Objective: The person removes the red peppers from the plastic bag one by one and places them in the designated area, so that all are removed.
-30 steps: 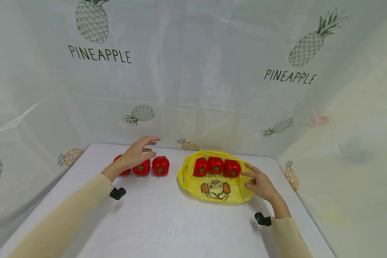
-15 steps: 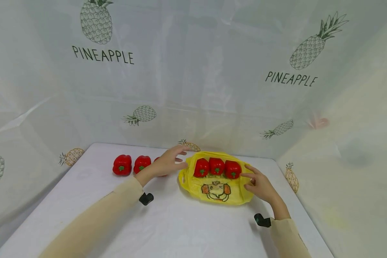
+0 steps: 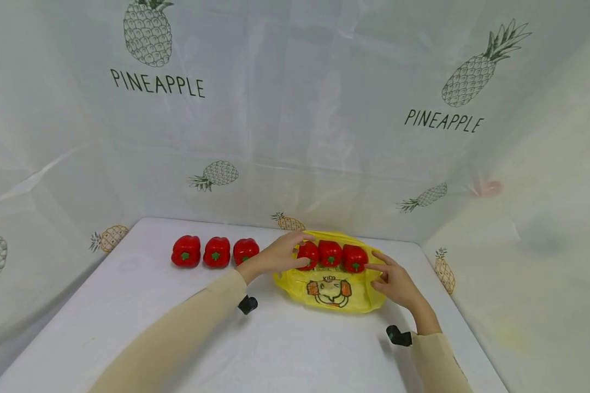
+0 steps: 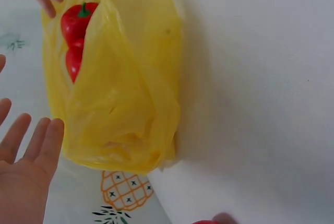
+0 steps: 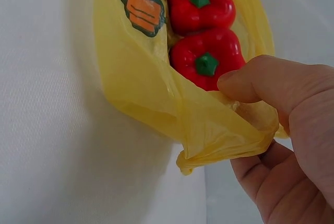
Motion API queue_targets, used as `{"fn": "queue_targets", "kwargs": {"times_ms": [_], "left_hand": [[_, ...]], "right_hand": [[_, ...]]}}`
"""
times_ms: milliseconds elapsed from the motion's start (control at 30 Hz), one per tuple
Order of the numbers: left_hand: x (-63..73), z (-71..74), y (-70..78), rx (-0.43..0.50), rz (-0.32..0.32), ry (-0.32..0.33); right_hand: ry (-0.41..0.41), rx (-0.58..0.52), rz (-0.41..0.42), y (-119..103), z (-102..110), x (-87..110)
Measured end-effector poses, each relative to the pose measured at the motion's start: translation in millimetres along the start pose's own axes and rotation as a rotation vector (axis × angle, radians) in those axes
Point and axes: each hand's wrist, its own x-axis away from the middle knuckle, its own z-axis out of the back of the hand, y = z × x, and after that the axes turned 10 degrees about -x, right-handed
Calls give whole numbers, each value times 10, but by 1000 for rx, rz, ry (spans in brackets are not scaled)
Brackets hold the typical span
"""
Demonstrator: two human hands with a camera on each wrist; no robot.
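A yellow plastic bag point(image 3: 295, 286) with a cartoon print lies on the table, its mouth spread wide. Three red bell peppers with green stems sit in a row in it, the middle pepper point(image 3: 330, 254) between two others. My right hand point(image 5: 292, 114) pinches the bag's right edge, thumb inside by the nearest pepper point(image 5: 209, 59) and fingers under the plastic. Over the bag's left end is my left hand point(image 3: 277, 254), its fingers extended and parted from the thumb, overlapping the leftmost bagged pepper. The left wrist view shows those fingers point(image 4: 49, 145) beside the yellow plastic, holding nothing.
Left of the bag stand three more red bell peppers in a row: an outer pepper point(image 3: 186, 251), a middle pepper point(image 3: 217, 252) and one point(image 3: 246, 249) behind my left wrist. A pineapple-printed sheet point(image 3: 300, 136) hangs behind the white table point(image 3: 295, 349).
My left hand has moved right, from above the loose peppers to the bag's left end, uncovering those peppers. The right hand stays at the bag's right edge.
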Motion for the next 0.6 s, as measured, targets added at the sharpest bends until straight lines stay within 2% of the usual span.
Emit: {"fn": "queue_targets", "kwargs": {"times_ms": [100,333,600], "left_hand": [[-52,-44,-45,-35,10,-12],[-111,-100,-114,-63,48,-31],[-193,-178,-151,-87,88,-41]], "right_hand": [[-1,-2,-7,0,-1,0],[-1,2,44,7,4,-10],[-12,0,20,44,-15,-23]]}}
